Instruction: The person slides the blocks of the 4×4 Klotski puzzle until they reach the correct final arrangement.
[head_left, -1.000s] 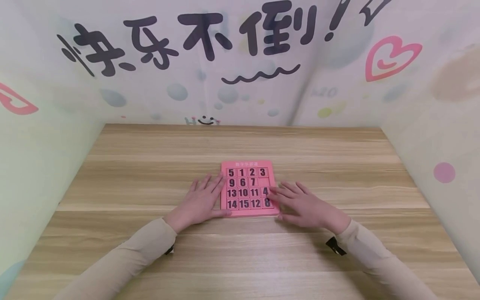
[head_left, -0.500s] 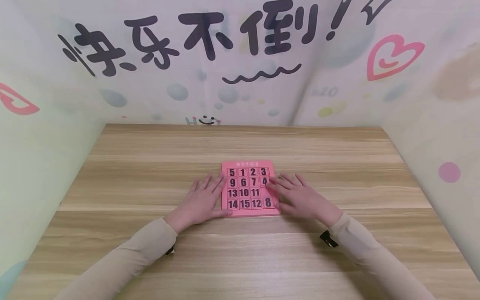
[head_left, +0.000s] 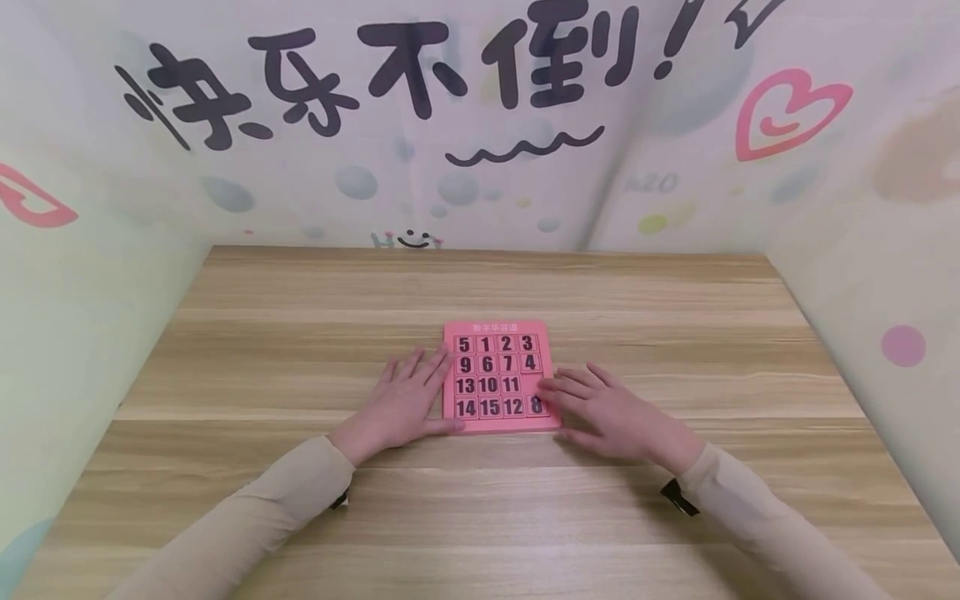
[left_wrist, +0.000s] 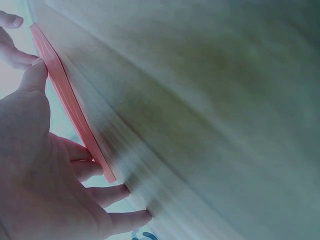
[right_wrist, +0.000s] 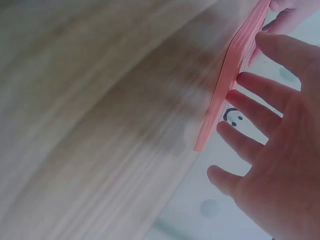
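Note:
A pink sliding number puzzle (head_left: 495,424) lies flat on the wooden table, its tiles printed in black. Its gap (head_left: 529,384) is at the right end of the third row, below the 4 tile (head_left: 530,363) and above the 8 tile (head_left: 535,406). My left hand (head_left: 401,408) rests along the puzzle's left side with fingers extended, thumb at the lower left corner. In the left wrist view its fingertips meet the pink edge (left_wrist: 75,112). My right hand (head_left: 622,421) reaches over the right rim, fingers nearly straight, fingertips at the gap and the 8 tile.
The wooden table (head_left: 480,517) extends around the puzzle on all sides. A printed white wall (head_left: 300,183) with large black characters rises behind it, and patterned side walls stand at left and right.
The 4 tile has slid up one row under my right fingertips, so the gap has dropped to the third row. My right hand has since drawn back down toward the 8 tile. The left hand stays put.

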